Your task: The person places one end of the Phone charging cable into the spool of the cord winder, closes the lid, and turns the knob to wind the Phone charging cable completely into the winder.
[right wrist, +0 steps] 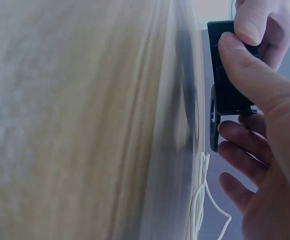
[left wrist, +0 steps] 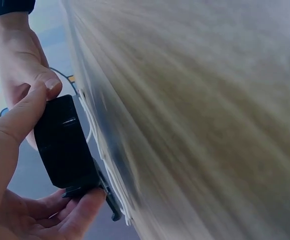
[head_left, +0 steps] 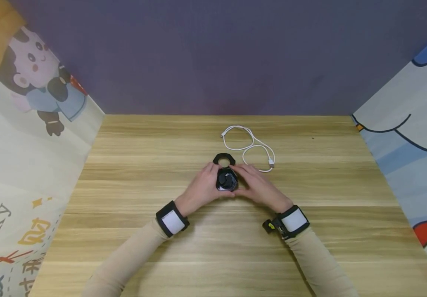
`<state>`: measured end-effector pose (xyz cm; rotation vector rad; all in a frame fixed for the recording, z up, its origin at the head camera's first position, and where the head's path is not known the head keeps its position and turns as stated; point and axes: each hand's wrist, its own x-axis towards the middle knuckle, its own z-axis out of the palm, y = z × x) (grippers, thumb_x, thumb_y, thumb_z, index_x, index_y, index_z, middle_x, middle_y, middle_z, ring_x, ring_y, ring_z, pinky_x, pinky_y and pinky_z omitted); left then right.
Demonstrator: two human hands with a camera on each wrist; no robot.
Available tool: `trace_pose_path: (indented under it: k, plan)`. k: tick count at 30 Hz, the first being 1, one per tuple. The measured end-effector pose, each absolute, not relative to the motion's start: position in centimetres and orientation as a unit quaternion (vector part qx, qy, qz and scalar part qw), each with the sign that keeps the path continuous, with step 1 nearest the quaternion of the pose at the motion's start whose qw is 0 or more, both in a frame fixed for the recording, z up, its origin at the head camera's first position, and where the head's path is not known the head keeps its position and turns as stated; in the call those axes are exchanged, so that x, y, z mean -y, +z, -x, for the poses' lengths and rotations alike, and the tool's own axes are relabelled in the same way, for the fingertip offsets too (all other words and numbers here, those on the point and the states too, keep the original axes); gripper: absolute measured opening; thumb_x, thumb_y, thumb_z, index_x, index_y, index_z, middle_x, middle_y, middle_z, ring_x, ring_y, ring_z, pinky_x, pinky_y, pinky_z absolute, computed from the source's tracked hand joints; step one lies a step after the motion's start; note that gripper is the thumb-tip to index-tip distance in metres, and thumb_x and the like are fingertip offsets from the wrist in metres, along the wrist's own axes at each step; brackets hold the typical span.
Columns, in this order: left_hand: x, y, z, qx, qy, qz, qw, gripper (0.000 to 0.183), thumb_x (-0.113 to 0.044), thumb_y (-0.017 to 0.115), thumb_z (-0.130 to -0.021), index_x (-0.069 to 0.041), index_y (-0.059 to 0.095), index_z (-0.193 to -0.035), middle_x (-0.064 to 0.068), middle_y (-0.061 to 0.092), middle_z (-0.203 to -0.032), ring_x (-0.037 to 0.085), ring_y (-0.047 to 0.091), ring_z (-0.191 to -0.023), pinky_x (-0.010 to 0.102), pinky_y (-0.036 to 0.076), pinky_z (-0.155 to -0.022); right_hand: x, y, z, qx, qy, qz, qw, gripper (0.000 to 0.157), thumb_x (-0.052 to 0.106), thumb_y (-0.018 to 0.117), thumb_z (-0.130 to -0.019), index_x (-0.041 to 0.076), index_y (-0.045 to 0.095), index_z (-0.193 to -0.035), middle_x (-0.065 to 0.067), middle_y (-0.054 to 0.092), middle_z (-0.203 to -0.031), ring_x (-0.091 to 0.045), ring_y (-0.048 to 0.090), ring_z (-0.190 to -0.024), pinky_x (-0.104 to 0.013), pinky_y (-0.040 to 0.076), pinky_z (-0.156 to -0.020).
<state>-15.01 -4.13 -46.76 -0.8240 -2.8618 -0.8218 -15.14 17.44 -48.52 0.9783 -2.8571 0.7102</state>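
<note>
A small black case [head_left: 226, 180], with rounded dark contents that I cannot identify, is held between both hands at the middle of the table. From its far end extends a black ring-shaped flap [head_left: 224, 155]. My left hand [head_left: 203, 183] grips the left side, its thumb along the near end and fingertips by the far end. On the opposite side, my right hand [head_left: 259, 185] holds the case with thumb and fingers in the same way. Both wrist views show the case's smooth black side [left wrist: 65, 145] between thumb and fingers, the thumbs close together.
Beyond the hands, a white USB cable [head_left: 253, 143] lies loosely looped on the wooden table [head_left: 154, 144], its larger plug [head_left: 271, 162] near my right hand. A dark wall [head_left: 217, 57] rises behind the table. Printed panels stand at left and right.
</note>
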Motion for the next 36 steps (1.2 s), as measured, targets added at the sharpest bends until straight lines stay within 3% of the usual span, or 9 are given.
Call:
trace_pose_path:
  k: [7, 20, 36]
  plan:
    - [4.16, -46.85, 15.18, 0.924, -0.269, 0.272, 0.004, 0.092, -0.060, 0.077, -0.060, 0.002, 0.051, -0.122, 0.011, 0.055, -0.109, 0.018, 0.054, -0.093, 0.032, 0.051, -0.087, -17.30, -48.62, 15.15, 0.917, 0.229, -0.325, 0.016, 0.082, 0.055, 0.065, -0.078, 0.008, 0.042, -0.141, -0.005, 0.052, -0.126, -0.017, 0.046, -0.115, -0.040, 0.038, -0.104]
    - [4.62, -47.23, 15.50, 0.919, -0.267, 0.289, -0.017, 0.080, -0.057, 0.075, -0.067, 0.000, 0.055, -0.120, 0.008, 0.055, -0.108, 0.016, 0.054, -0.094, 0.028, 0.051, -0.086, -17.21, -48.92, 15.12, 0.916, 0.228, -0.328, 0.023, 0.081, 0.061, 0.061, -0.079, 0.007, 0.047, -0.137, -0.004, 0.054, -0.124, -0.015, 0.047, -0.113, -0.038, 0.040, -0.101]
    - [4.68, -47.60, 15.58, 0.923, -0.256, 0.285, -0.038, 0.081, -0.055, 0.073, -0.069, 0.002, 0.053, -0.123, 0.011, 0.055, -0.113, 0.018, 0.055, -0.098, 0.029, 0.050, -0.088, -17.16, -49.15, 15.26, 0.912, 0.228, -0.339, 0.028, 0.080, 0.058, 0.064, -0.077, 0.006, 0.049, -0.135, -0.006, 0.053, -0.123, -0.019, 0.047, -0.113, -0.041, 0.040, -0.101]
